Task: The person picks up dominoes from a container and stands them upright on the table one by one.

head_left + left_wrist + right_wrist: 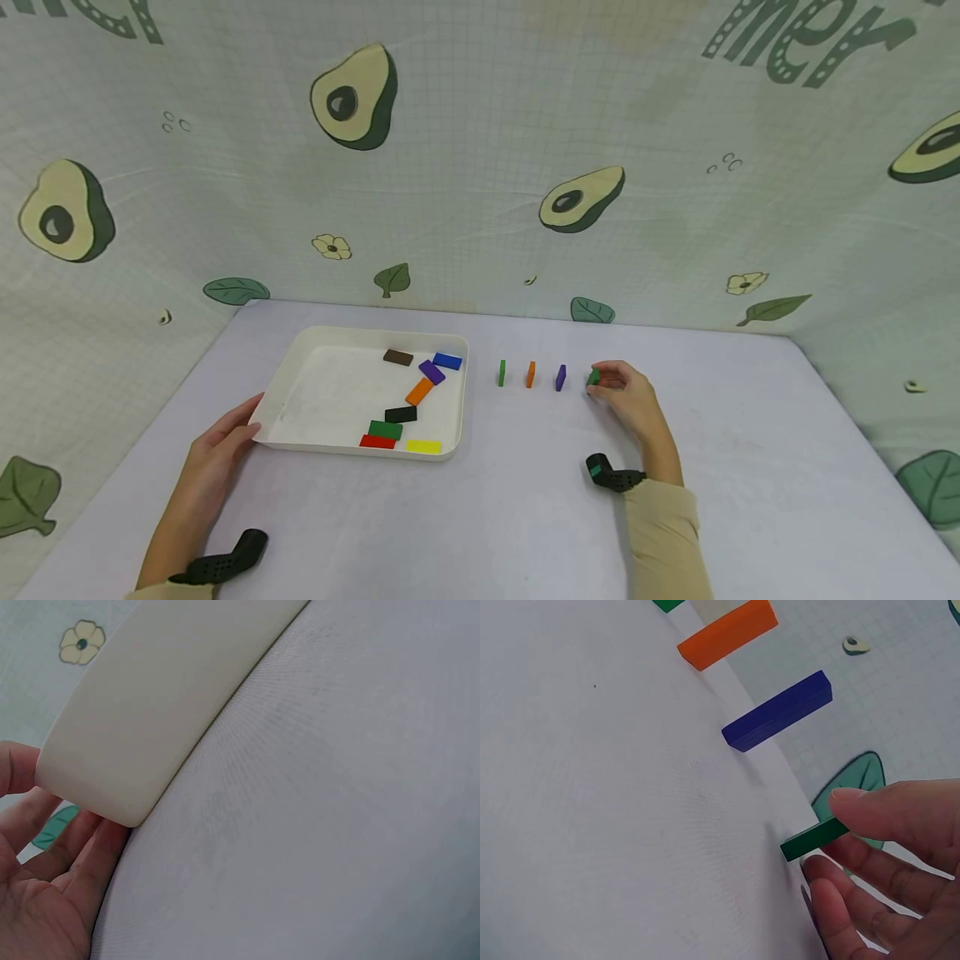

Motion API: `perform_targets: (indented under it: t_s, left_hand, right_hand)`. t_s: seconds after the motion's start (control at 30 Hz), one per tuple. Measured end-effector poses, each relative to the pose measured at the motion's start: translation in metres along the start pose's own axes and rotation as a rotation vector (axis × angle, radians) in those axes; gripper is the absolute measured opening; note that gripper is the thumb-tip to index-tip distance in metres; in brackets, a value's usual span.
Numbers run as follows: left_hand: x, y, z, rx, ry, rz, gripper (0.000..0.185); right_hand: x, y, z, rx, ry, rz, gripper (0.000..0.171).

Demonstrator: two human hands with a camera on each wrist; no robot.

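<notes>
My right hand [626,398] pinches a green block [814,838] between thumb and fingers, and the block stands on end at the table surface. To its left a purple block [561,377], an orange block [530,374] and another green block [502,372] stand upright in a spaced row. My left hand [217,454] holds the near left corner of a white tray [352,335]; in the left wrist view its fingers [97,851] touch the tray's outer wall. Several coloured blocks lie flat in the tray's right half, among them a brown block [398,357] and a yellow block [423,447].
Also in the tray are a blue block [447,362], a black block [401,414] and a red block [377,442]. A white cloth covers the table [450,525]. Behind it hangs a curtain [465,167] printed with avocados and leaves.
</notes>
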State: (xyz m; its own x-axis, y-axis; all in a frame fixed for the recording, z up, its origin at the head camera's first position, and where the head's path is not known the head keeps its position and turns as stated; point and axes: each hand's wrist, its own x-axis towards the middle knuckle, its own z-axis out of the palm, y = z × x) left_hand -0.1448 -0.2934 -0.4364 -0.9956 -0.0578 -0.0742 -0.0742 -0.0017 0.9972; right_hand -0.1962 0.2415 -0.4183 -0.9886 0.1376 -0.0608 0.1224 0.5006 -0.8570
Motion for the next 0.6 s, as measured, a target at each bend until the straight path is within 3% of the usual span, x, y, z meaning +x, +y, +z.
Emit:
perform_targets:
  t_s: [0.27,0.6]
  left_hand:
    - [0.0,-0.002,-0.001,-0.012,-0.005,0.02,0.054]
    - [0.0,-0.001,0.0,-0.016,-0.004,0.017,0.054]
  right_hand:
    - [-0.001,-0.005,-0.001,-0.036,-0.03,0.022,0.058]
    - [-0.012,-0.034,-0.012,-0.125,0.056,-0.15,0.057]
